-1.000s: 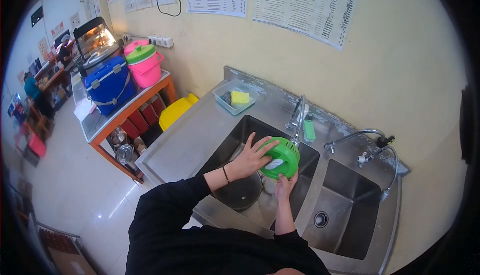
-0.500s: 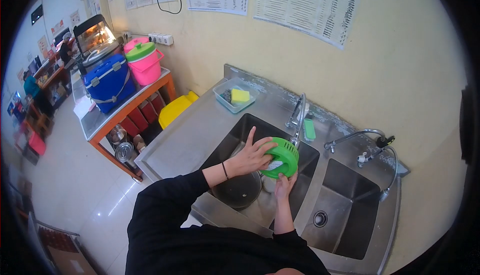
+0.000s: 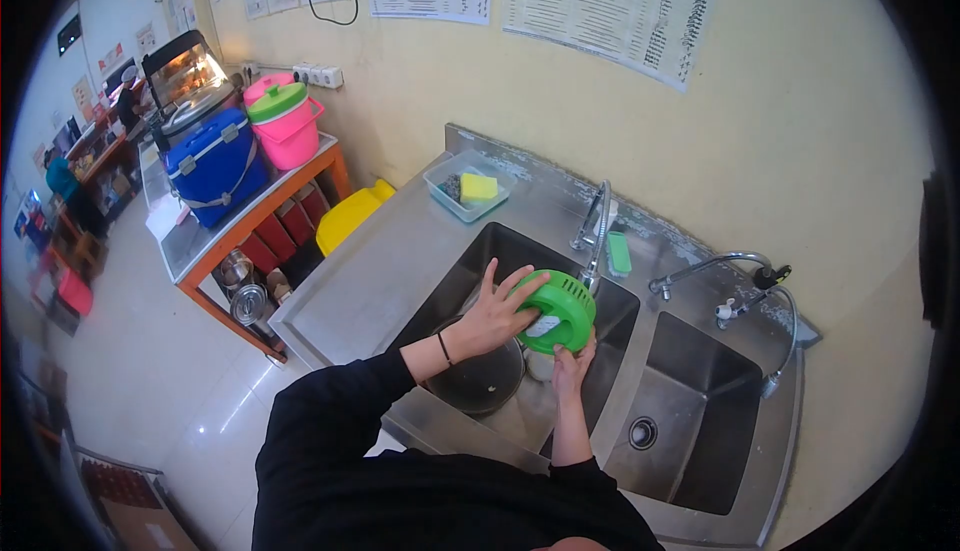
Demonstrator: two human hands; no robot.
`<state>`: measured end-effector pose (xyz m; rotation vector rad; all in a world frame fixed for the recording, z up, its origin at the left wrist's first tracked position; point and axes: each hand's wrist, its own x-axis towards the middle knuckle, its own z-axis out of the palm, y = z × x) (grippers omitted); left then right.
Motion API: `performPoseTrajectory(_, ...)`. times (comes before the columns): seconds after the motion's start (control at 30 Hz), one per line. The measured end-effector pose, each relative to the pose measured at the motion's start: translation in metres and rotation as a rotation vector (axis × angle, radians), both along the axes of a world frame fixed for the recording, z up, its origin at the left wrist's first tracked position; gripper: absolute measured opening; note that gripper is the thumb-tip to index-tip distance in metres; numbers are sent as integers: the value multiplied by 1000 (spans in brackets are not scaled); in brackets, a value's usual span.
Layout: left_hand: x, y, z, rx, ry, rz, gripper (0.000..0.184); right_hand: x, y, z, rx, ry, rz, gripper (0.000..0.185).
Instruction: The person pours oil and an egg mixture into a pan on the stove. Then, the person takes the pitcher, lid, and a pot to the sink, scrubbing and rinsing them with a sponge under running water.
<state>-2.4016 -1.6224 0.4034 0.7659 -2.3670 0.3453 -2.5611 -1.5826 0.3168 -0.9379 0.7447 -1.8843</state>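
Observation:
In the head view a round green plastic lid (image 3: 566, 303), slotted along its rim and with a whitish label, is held tilted over the left sink basin, under the spout of the left tap (image 3: 598, 241). My left hand (image 3: 490, 313) grips its left edge, the fingers fanned out and one pointing up. From below, my right hand (image 3: 572, 363) pinches the lid's lower edge, thumb on the near face. Beneath my left wrist a dark round pan (image 3: 480, 383) lies in the basin. Part of a whitish item (image 3: 540, 367) shows beside the pan.
A clear tub (image 3: 470, 213) with a yellow sponge (image 3: 478, 188) and a scourer stands on the steel counter. Behind the basins lies a green brush or scrubber (image 3: 619, 253). The right basin (image 3: 690, 401) has its own hose tap. A blue cooler (image 3: 217, 169) stands on the left table.
The lid has turned slightly, so more of its top faces me. My left hand has shifted a little left and down along its edge. My right hand keeps its hold.

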Motion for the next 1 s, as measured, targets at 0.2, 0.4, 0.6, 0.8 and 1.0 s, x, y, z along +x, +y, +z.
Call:
performPoseTrajectory(0.2,1,-11,-13,-39,110,-109,13,-6,-4,-13,40,136,-18,52)
performPoseTrajectory(0.4,2,-13,-16,-57,146,-145,14,-2,-2,-8,54,81,-4,52)
performPoseTrajectory(0.6,3,-14,-8,-21,74,-149,14,0,-3,-13,42,-43,66,52)
performPoseTrajectory(0.8,2,5,-6,-4,176,10,17,0,-3,-8,91,-214,77,54)
performPoseTrajectory(1.0,0,17,-25,106,264,90,19,-1,0,-7,55,-75,123,53)
